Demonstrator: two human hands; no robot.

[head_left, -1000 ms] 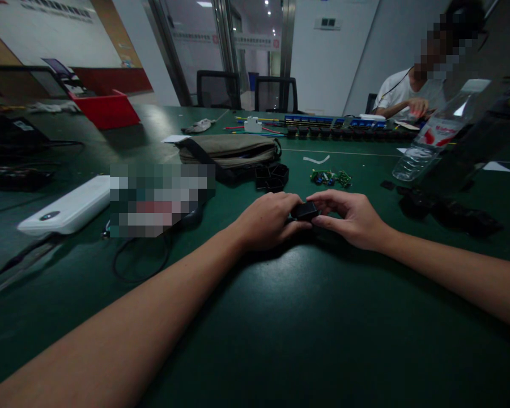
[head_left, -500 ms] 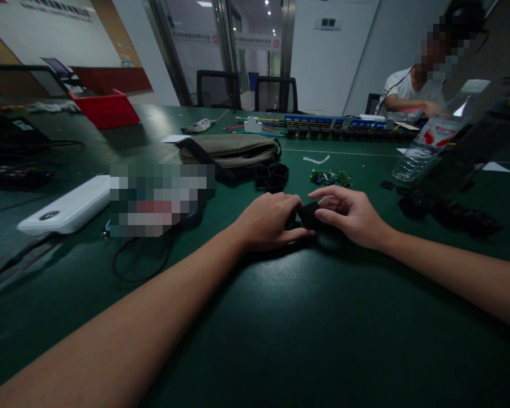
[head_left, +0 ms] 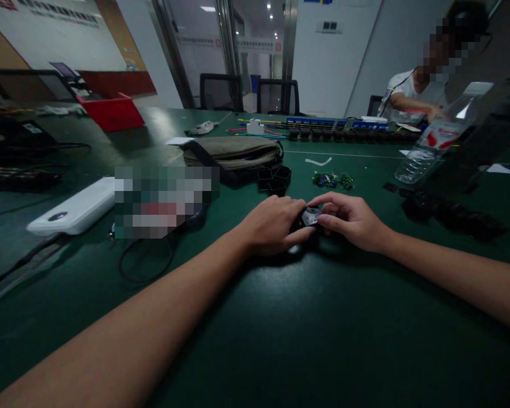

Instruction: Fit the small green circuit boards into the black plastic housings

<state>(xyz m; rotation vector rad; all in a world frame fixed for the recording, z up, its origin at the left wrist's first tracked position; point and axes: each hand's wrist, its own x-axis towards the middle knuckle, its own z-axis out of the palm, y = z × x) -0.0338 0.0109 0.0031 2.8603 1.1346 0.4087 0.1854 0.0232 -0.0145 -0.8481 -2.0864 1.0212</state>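
Note:
Between my two hands, low over the green table, is a small black part with a shiny grey face; its exact kind is not clear. My left hand is closed around its left side, thumb stretched along the near edge. My right hand pinches it from the right with thumb and index finger. Fingers hide much of the part. Just beyond my hands lie small green circuit boards in a loose group. Black open-celled plastic pieces sit behind my left hand.
A grey-green bag lies behind the black pieces. On the left are a white power bank and a looped cable. A water bottle and black parts stand right. Across the table sits a person.
The small part has turned in my fingers, so its shiny grey face shows where a plain black side faced me before. My right index finger has come down closer onto it.

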